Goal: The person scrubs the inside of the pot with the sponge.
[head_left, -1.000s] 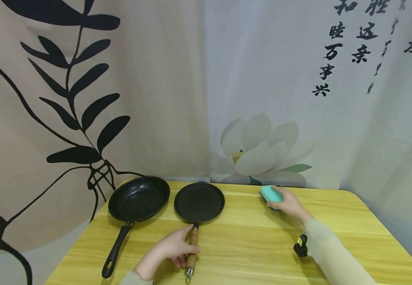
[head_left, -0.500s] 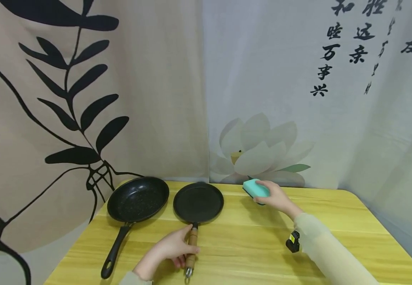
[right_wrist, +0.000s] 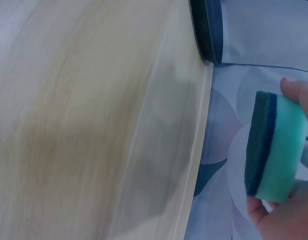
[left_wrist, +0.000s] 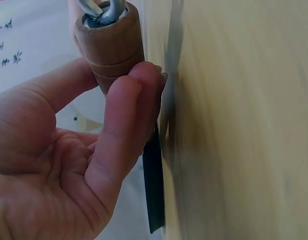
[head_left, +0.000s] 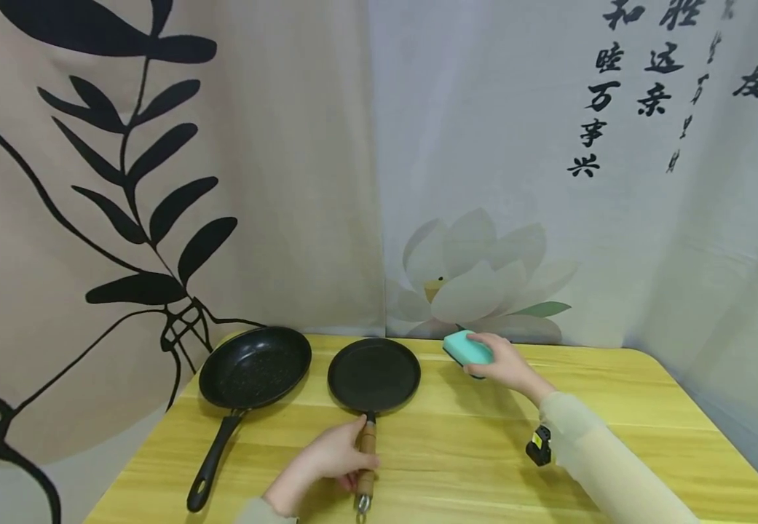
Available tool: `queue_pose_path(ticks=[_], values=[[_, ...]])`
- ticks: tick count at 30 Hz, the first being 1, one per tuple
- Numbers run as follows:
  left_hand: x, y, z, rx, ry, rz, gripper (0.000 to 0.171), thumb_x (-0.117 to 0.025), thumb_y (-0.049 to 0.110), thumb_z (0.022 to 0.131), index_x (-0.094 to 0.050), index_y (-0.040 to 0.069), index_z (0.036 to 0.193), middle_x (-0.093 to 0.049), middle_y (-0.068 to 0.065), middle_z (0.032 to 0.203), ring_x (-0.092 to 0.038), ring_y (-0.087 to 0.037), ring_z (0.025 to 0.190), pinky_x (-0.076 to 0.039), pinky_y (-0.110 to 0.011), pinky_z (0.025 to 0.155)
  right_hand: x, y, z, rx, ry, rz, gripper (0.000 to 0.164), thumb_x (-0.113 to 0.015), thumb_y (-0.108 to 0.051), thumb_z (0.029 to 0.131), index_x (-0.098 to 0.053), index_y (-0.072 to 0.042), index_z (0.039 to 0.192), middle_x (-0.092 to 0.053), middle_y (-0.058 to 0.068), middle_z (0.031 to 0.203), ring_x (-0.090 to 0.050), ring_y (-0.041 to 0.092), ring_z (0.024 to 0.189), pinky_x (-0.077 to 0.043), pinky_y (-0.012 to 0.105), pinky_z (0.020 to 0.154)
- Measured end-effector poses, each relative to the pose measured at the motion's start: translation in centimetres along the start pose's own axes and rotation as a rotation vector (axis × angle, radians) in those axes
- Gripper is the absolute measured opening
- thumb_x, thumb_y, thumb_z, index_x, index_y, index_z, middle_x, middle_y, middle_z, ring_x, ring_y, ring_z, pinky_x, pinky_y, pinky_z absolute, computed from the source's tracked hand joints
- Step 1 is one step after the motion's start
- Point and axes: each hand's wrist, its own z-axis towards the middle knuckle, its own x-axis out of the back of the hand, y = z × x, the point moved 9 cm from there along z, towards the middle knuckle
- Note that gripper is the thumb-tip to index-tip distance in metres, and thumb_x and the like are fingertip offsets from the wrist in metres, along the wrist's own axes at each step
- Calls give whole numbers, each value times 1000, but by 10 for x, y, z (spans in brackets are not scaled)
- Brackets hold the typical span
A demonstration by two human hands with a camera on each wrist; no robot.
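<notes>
A flat round black pan (head_left: 374, 375) lies toward the back of the wooden table. My left hand (head_left: 333, 455) grips its wooden handle (left_wrist: 114, 45), thumb and fingers on either side, with the metal hanging ring poking out at the end. To the right, my right hand (head_left: 508, 364) holds a turquoise sponge (head_left: 468, 349) by its edges. The sponge's dark scouring layer (right_wrist: 261, 142) faces the table, and the right wrist view shows a gap between it and the tabletop. The pan and sponge are apart, side by side.
A deeper black frying pan (head_left: 254, 367) sits left of the flat pan, its black handle (head_left: 215, 466) pointing toward the front. Behind the table's (head_left: 614, 422) back edge hangs a printed curtain (head_left: 300, 182). A small black device (head_left: 539, 445) is strapped at the right wrist.
My right hand has carried the sponge left, toward the flat pan, mostly in the first half second. My left hand has then shifted the flat pan slightly right. The frying pan stays put.
</notes>
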Motion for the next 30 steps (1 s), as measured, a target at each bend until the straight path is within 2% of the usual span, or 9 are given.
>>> queue_pose_path(ticks=[8, 13, 23, 30], values=[[-22, 15, 7, -15, -21, 4, 88, -74, 17, 85, -20, -12, 148, -64, -8, 66, -61, -20, 46, -54, -35, 42, 0, -1, -2, -6, -4, -16, 69, -75, -37, 83, -50, -7, 141, -42, 26, 142, -42, 46, 124, -45, 59, 90], [-31, 23, 7, -11, -32, 24, 89, -75, 18, 84, -21, -13, 148, -64, -6, 67, -62, -21, 47, -54, -35, 42, 0, -4, -3, 26, -5, -17, 70, -76, -37, 82, -51, -8, 141, -47, 22, 140, -46, 41, 121, -46, 56, 89], [-31, 22, 8, -10, -41, 52, 88, -76, 21, 84, -24, -12, 147, -63, -4, 60, -62, -20, 47, -53, -34, 42, -9, -20, 5, 80, -43, -18, 67, -76, -33, 81, -53, -10, 139, -50, 18, 138, -49, 36, 114, -46, 51, 84], [-31, 21, 6, 4, -52, 31, 87, -76, 21, 85, -25, -11, 147, -63, -6, 61, -62, -22, 48, -53, -35, 42, -31, -40, 13, 151, -133, -10, 67, -74, -29, 80, -51, -14, 142, -50, 13, 139, -49, 28, 108, -45, 42, 81]])
